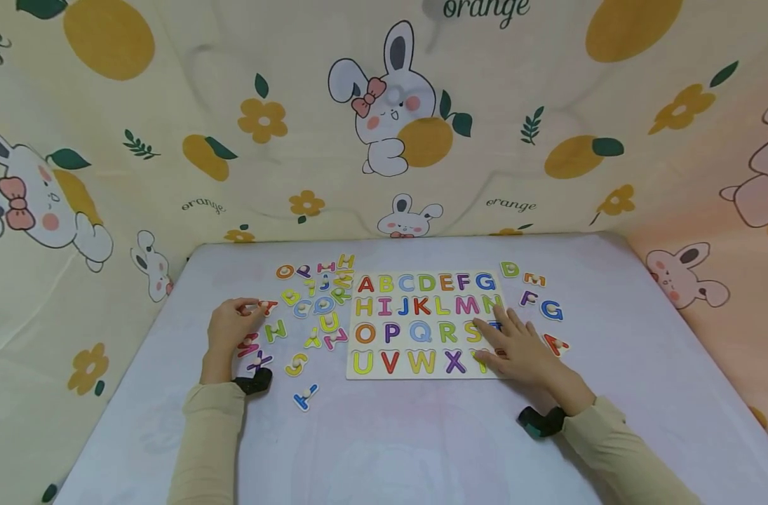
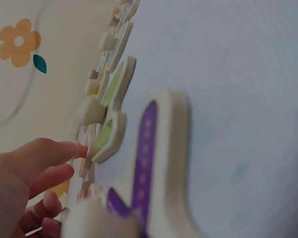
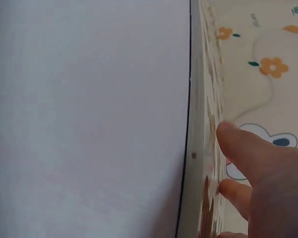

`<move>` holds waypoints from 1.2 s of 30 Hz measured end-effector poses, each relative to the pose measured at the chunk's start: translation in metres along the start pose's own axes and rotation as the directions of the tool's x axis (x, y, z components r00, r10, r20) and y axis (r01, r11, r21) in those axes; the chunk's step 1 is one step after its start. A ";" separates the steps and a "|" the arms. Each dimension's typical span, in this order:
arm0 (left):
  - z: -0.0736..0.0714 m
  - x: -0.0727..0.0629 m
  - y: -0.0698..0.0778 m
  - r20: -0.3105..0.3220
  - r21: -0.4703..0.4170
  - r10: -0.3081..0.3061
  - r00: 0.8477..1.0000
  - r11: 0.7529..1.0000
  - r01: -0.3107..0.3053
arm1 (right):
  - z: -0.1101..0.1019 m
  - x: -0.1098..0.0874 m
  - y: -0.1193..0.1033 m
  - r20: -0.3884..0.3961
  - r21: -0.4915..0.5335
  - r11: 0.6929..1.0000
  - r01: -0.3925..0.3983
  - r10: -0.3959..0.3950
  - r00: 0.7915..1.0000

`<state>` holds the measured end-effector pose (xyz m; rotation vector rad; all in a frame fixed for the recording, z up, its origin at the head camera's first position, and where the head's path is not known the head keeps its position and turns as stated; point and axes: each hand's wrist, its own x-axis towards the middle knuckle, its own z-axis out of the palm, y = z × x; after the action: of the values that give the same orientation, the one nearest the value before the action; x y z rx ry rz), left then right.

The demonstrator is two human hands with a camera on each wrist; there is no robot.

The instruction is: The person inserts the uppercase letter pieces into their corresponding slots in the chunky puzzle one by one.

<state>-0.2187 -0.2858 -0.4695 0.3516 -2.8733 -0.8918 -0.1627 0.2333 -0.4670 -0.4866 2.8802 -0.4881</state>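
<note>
My left hand is at the left of the scattered letter pieces. Its thumb and fingertips pinch a small red letter piece, whose letter is partly hidden. Close by lie a green letter piece, a pink one and a purple X piece. In the left wrist view, the purple piece looms large in front of the hand. Across the table, my right hand rests with spread fingers on the right side of the alphabet board, covering some letters in its lower rows.
Several knobbed letter pieces lie left of the board, among them a yellow S and a blue T. Right of it are a blue G, a red A and others. A printed cloth hangs behind the table.
</note>
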 end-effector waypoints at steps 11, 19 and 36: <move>0.001 0.001 0.006 0.078 0.004 -0.089 0.993 0.996 0.089 | 0.000 0.002 0.001 0.008 -0.004 1.000 0.006 -0.006 1.000; 0.005 0.003 0.008 0.046 0.012 -0.099 0.994 0.995 0.099 | -0.001 0.000 0.003 0.007 0.010 1.000 0.002 -0.002 1.000; 0.005 -0.002 0.017 -0.020 0.000 -0.012 1.000 1.000 0.012 | -0.003 0.001 0.005 0.012 0.019 0.997 -0.081 0.081 0.997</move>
<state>-0.2213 -0.2690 -0.4641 0.3761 -2.8561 -0.8853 -0.1653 0.2380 -0.4664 -0.3666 2.8678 -0.4983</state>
